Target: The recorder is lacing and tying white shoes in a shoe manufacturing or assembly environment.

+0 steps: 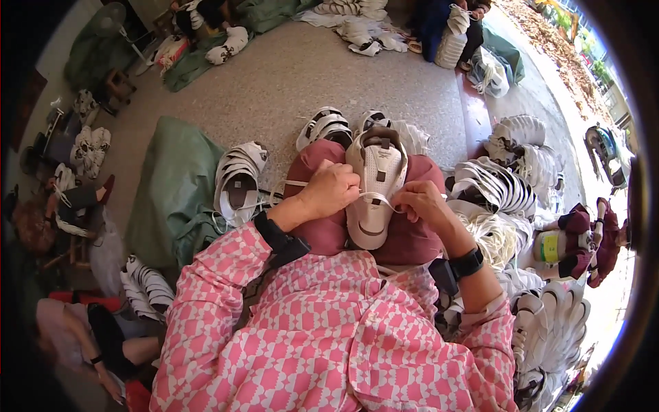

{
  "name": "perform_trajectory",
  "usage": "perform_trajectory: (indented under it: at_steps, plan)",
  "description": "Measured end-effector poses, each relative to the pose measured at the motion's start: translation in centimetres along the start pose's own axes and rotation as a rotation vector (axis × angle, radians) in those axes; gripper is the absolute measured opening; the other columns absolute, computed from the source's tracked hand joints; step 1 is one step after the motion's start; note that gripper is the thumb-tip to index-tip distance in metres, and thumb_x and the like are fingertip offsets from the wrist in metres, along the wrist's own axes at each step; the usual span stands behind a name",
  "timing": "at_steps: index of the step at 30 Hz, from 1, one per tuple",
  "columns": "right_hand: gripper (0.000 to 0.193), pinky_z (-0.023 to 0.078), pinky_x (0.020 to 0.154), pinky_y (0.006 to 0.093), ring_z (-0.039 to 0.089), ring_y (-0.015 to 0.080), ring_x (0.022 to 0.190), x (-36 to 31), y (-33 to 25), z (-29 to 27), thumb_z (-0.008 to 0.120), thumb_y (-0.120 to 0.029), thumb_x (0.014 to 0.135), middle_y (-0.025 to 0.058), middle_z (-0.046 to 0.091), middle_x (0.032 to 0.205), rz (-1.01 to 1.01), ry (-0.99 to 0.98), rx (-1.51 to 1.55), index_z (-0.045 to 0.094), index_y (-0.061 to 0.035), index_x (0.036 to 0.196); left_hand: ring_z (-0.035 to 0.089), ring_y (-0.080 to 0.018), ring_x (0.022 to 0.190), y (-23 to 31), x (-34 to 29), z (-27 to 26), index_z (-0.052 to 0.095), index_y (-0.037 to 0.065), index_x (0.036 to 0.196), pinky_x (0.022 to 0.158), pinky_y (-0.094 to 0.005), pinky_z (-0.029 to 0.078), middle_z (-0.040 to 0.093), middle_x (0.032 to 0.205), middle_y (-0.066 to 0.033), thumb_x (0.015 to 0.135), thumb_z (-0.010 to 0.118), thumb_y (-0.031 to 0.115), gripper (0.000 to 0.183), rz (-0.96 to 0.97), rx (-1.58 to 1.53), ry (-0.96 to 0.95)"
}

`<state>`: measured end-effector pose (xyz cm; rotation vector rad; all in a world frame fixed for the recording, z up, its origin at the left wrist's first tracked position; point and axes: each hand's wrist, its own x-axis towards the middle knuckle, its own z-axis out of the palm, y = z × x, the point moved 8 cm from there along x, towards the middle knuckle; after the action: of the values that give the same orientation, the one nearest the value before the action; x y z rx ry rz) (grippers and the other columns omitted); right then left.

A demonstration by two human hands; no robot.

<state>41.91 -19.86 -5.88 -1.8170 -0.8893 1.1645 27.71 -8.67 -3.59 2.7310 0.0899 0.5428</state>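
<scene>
Head view:

- Shoe upper: a beige and white piece lying on the person's lap, resting in the dip between the two knees in maroon trousers. Its long axis runs away from the body, with the opening and dark tongue patch at the far end and the rounded toe end nearest the torso.
- Lace: a flat white strip stretched across the upper, roughly at right angles to that long axis. It spans from one hand to the other, with a further length trailing off to the person's left.
- Left hand: it sits against the left edge of the upper, just beside its middle. The fingers are curled in and pinched narrow on the lace.
- Right hand: it sits just off the right edge of the upper, slightly nearer the body than the left. Fingertips are drawn together on the other end of the lace; whether they also touch the upper itself cannot be told from this angle.
- Nearness: both hands flank the upper closely. The left appears the nearer, lying against its side.
- Wrists: a dark band on the right wrist and a dark cuff on the left.
- Surroundings: a stack of white shoe uppers stands on the floor to the left by a green sack. More white uppers are piled to the right. Another pair lies just beyond the knees.
</scene>
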Motion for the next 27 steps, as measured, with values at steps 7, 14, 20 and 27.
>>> perform_trajectory:
  at_steps: [7,14,20,27]
  plan:
    - [0.022,0.048,0.057,0.0344,0.061,0.0178,0.057,-1.2,-2.9,0.6,0.061,-0.018,0.082,0.0109,0.064,0.064,-0.431,0.353,-0.666,0.069,0.0028,0.083,0.055,-0.0268,0.083,1.3,0.8,-0.7,0.058,0.008,0.076,0.074,-0.0408,0.041,0.054,0.084,-0.0077,0.082,0.06,0.019,0.013,0.015,0.087,0.029]
    - [0.024,0.044,0.045,0.0287,0.056,0.0146,0.05,0.3,-0.4,-0.4,0.06,-0.018,0.083,0.0056,0.059,0.061,0.0,0.019,-0.166,0.067,0.0042,0.078,0.059,-0.027,0.094,3.5,2.8,-4.4,0.056,0.007,0.093,0.082,-0.042,0.045,0.053,0.097,-0.007,0.069,0.074,0.013,0.03,0.21,0.085,0.004]
    - [0.024,0.045,0.045,0.0292,0.056,0.0158,0.049,-0.1,-0.4,0.5,0.064,-0.02,0.083,0.0064,0.059,0.06,0.022,0.044,-0.097,0.067,0.0031,0.079,0.059,-0.0303,0.093,2.1,3.7,-3.1,0.055,0.005,0.091,0.079,-0.0421,0.048,0.053,0.097,-0.0086,0.068,0.073,0.008,0.03,0.189,-0.112,-0.326]
    - [0.013,0.049,0.065,0.0408,0.064,0.0314,0.077,-3.8,-8.3,0.3,0.07,-0.018,0.081,0.0087,0.062,0.083,-0.809,0.476,-0.876,0.068,-0.0078,0.088,0.061,-0.0328,0.089,1.1,3.3,-2.2,0.054,0.004,0.089,0.073,-0.0408,0.049,0.051,0.098,-0.0108,0.07,0.072,0.003,0.026,0.082,-0.254,-0.413]
